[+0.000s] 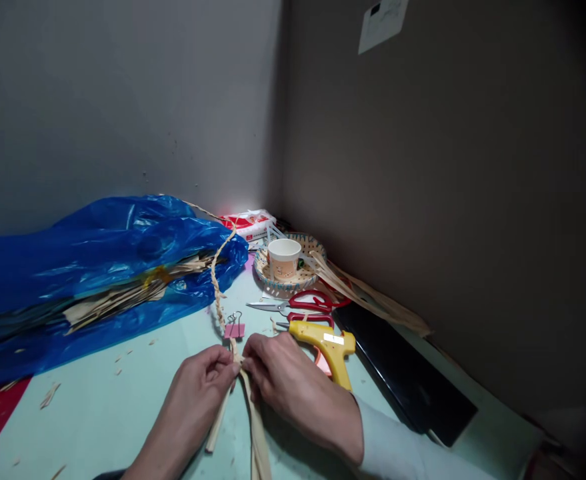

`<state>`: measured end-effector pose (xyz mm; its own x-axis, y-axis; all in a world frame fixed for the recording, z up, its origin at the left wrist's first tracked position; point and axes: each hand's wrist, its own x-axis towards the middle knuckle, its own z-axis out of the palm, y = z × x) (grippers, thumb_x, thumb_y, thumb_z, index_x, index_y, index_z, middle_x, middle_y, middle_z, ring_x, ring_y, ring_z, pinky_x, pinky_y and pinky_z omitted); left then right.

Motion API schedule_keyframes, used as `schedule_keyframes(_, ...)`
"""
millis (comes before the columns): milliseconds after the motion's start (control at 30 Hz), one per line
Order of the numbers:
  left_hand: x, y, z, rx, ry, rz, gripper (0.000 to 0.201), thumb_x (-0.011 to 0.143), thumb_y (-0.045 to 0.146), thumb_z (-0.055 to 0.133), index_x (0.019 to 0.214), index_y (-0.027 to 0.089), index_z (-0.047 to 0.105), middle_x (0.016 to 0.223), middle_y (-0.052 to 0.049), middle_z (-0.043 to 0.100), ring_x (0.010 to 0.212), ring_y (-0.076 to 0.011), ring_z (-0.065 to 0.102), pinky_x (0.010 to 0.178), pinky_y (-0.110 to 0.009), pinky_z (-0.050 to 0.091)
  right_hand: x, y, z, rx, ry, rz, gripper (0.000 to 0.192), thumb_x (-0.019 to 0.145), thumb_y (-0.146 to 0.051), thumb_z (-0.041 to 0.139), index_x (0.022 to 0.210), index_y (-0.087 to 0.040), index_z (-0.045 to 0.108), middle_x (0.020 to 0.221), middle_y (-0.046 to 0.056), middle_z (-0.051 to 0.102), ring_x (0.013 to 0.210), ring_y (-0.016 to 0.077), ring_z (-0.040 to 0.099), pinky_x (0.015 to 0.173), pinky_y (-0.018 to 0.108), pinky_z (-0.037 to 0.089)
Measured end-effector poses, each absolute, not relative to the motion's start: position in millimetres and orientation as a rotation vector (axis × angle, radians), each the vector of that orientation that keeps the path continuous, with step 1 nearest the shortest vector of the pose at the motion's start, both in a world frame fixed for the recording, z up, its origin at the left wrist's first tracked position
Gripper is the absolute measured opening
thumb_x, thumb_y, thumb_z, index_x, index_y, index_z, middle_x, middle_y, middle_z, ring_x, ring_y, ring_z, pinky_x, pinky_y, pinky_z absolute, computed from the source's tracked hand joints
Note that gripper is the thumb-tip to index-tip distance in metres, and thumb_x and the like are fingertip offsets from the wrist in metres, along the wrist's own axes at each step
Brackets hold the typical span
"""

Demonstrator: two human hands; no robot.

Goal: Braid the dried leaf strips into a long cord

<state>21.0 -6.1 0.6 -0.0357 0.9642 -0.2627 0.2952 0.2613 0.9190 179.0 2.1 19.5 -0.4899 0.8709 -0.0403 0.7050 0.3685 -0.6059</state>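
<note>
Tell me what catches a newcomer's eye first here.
The big blue plastic bag of dried strips fills the left. In front, the left hand and right hand pinch a braided straw cord near a pink binder clip. A yellow glue gun lies beside them.

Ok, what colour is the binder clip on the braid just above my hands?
Pink, with silver wire handles. The binder clip shows in the head view, on the braid.

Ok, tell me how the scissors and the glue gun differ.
The scissors have red handles and bare metal blades; the glue gun is yellow plastic. The scissors lie farther back, near the woven tray; the glue gun lies close beside the right hand. Both lie untouched on the pale green table.
</note>
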Motion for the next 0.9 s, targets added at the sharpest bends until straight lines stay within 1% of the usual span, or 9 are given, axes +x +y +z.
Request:
schedule_keyframes(100, 22, -7, -1, 1.229, 1.552, 0.823, 0.021, 0.065, 0.038, 0.063, 0.059, 0.021, 0.053, 0.051, 0.004, 0.056, 0.055, -0.0165, 0.051, 0.057, -0.026, 0.034, 179, 0, 14, -1.370, -2.375, 0.681, 0.024, 0.097, -0.023, 0.040, 0.077, -0.019, 0.053, 0.072, 0.003, 0.058, 0.066, 0.0153, 0.049, 0.057, 0.028, 0.026)
schedule_keyframes(233, 22, -8, -2, 1.226, 1.551, 0.776, 0.021, 0.066, 0.036, 0.061, 0.055, 0.022, 0.049, 0.048, 0.001, 0.060, 0.051, -0.0159, 0.048, 0.053, -0.026, 0.032, 177, -7, 17, -1.381, -2.481, 0.465, 0.014, 0.091, -0.015, 0.046, 0.084, -0.017, 0.057, 0.084, 0.006, 0.061, 0.073, 0.0191, 0.053, 0.063, 0.032, 0.028)
schedule_keyframes(300, 22, -9, -2, 1.215, 1.540, 0.761, 0.021, 0.066, 0.034, 0.061, 0.054, 0.022, 0.049, 0.046, 0.002, 0.058, 0.047, -0.0146, 0.046, 0.051, -0.025, 0.029, 175, -12, 24, -1.404, -2.529, 0.432, 0.010, 0.088, -0.012, 0.048, 0.088, -0.017, 0.057, 0.088, 0.007, 0.062, 0.077, 0.0218, 0.054, 0.065, 0.033, 0.029)
schedule_keyframes(433, 23, -9, -3, 1.179, 1.495, 0.780, 0.025, 0.065, 0.035, 0.061, 0.050, 0.022, 0.046, 0.041, 0.006, 0.050, 0.045, -0.0127, 0.042, 0.049, -0.023, 0.028, 169, -19, 32, -1.464, -2.595, 0.494, 0.015, 0.082, -0.008, 0.052, 0.093, -0.017, 0.056, 0.093, 0.008, 0.062, 0.082, 0.0250, 0.057, 0.063, 0.034, 0.032)
schedule_keyframes(500, 23, -9, -4, 1.146, 1.476, 0.796, 0.024, 0.064, 0.036, 0.062, 0.051, 0.021, 0.048, 0.043, 0.007, 0.048, 0.047, -0.0126, 0.042, 0.050, -0.023, 0.028, 164, -21, 31, -1.491, -2.639, 0.451, 0.015, 0.081, -0.007, 0.051, 0.092, -0.016, 0.056, 0.091, 0.008, 0.061, 0.080, 0.0257, 0.058, 0.060, 0.034, 0.032)
schedule_keyframes(633, 20, -8, -5, 1.082, 1.449, 0.805, 0.022, 0.061, 0.036, 0.066, 0.054, 0.019, 0.054, 0.049, 0.006, 0.051, 0.052, -0.0132, 0.045, 0.053, -0.023, 0.032, 156, -22, 24, -1.439, -2.760, 0.295, 0.015, 0.081, -0.004, 0.050, 0.092, -0.014, 0.054, 0.085, 0.009, 0.061, 0.069, 0.0245, 0.059, 0.053, 0.033, 0.033)
schedule_keyframes(733, 18, -8, -5, 1.048, 1.436, 0.813, 0.021, 0.060, 0.034, 0.069, 0.055, 0.017, 0.058, 0.053, 0.005, 0.052, 0.054, -0.0123, 0.043, 0.054, -0.022, 0.031, 154, -23, 17, -1.353, -2.775, 0.104, 0.020, 0.078, 0.000, 0.051, 0.094, -0.012, 0.053, 0.080, 0.009, 0.061, 0.063, 0.0226, 0.058, 0.050, 0.031, 0.035)
schedule_keyframes(833, 18, -9, -5, 1.014, 1.404, 0.805, 0.021, 0.063, 0.034, 0.067, 0.056, 0.017, 0.058, 0.053, 0.005, 0.051, 0.054, -0.0118, 0.042, 0.054, -0.022, 0.031, 151, -23, 2, -1.226, -2.743, -0.116, 0.021, 0.078, 0.003, 0.049, 0.095, -0.009, 0.053, 0.074, 0.010, 0.061, 0.059, 0.0203, 0.057, 0.046, 0.029, 0.034)
schedule_keyframes(900, 18, -10, -7, 0.992, 1.359, 0.803, 0.021, 0.066, 0.035, 0.065, 0.058, 0.017, 0.058, 0.054, 0.005, 0.051, 0.054, -0.0122, 0.043, 0.054, -0.023, 0.032, 150, -24, -10, -1.133, -2.717, -0.203, 0.019, 0.080, 0.001, 0.047, 0.097, -0.006, 0.053, 0.073, 0.011, 0.061, 0.058, 0.0199, 0.056, 0.044, 0.028, 0.034)
